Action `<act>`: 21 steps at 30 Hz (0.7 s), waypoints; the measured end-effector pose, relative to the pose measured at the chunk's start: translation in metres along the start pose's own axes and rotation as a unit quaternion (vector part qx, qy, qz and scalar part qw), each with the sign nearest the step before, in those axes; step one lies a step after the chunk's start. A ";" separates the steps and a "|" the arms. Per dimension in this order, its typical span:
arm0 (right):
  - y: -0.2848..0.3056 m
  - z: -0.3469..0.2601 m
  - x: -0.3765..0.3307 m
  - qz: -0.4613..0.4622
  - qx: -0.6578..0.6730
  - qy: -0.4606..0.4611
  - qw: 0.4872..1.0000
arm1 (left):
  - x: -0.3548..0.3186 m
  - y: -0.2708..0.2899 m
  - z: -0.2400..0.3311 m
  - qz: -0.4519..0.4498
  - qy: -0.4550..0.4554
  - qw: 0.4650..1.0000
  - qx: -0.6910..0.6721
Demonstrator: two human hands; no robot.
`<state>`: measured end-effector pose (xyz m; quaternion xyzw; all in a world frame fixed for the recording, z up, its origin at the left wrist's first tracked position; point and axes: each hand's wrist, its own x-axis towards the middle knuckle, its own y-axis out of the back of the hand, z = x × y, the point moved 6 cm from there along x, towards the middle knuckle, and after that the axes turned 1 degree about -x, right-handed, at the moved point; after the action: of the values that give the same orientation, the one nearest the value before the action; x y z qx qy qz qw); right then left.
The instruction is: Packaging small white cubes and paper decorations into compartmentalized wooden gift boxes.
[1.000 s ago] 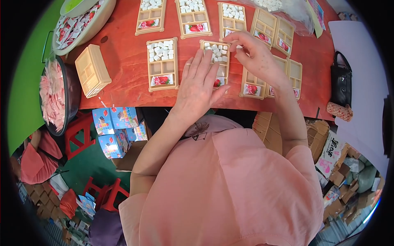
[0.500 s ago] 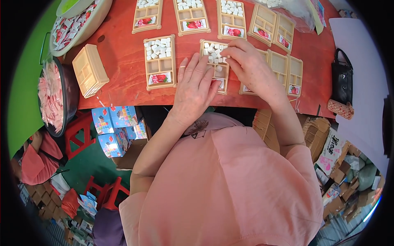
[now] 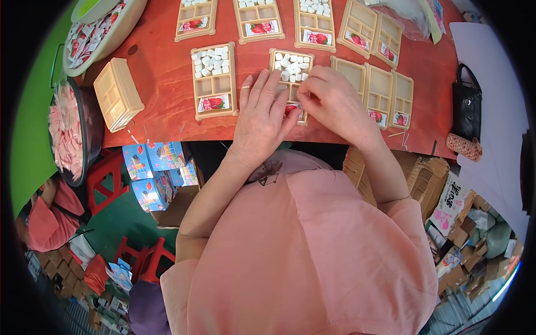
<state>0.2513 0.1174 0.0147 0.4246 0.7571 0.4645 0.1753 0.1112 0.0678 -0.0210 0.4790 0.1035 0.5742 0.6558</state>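
A beige compartment tray lies on the red table, with white cubes in its far compartments and a strawberry label at its near end. My left hand lies flat beside it, fingers spread, fingertips touching the tray's near left part. My right hand rests on the tray's near right part with its fingers bunched and tips pointing down by the label. Whatever is under those fingertips is hidden. A matching tray with cubes in its far half lies just left of my left hand.
Three empty trays sit right of my right hand, with more trays along the far edge. A stack of trays, a bowl of wrapped sweets and a dark basin of pink packets are left. A black bag lies at the right.
My right hand has drawn back from the tray's far end to its near part beside the label. My left hand has stayed almost where it was.
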 end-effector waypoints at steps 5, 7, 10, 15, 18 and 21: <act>0.015 0.022 0.008 0.095 0.037 -0.049 0.994 | 0.007 0.003 0.002 0.011 -0.003 1.000 -0.002; 0.010 0.023 0.013 0.108 0.001 -0.018 0.994 | 0.015 0.005 0.003 0.017 -0.003 1.000 -0.004; 0.003 0.022 0.014 0.084 -0.065 -0.029 0.994 | 0.021 0.000 0.001 -0.004 -0.001 1.000 0.010; 0.003 0.027 0.008 0.081 0.016 -0.056 0.995 | 0.014 -0.005 -0.003 -0.016 0.002 1.000 0.016; 0.005 0.026 0.005 0.081 0.008 -0.041 0.996 | 0.013 -0.004 -0.002 -0.006 -0.006 1.000 0.017; 0.010 0.025 0.007 0.105 0.004 -0.043 0.993 | 0.013 0.002 0.000 0.022 -0.011 1.000 0.015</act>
<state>0.2681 0.1393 0.0113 0.5223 0.7018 0.4588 0.1558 0.1135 0.0784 -0.0140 0.4971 0.0938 0.5817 0.6369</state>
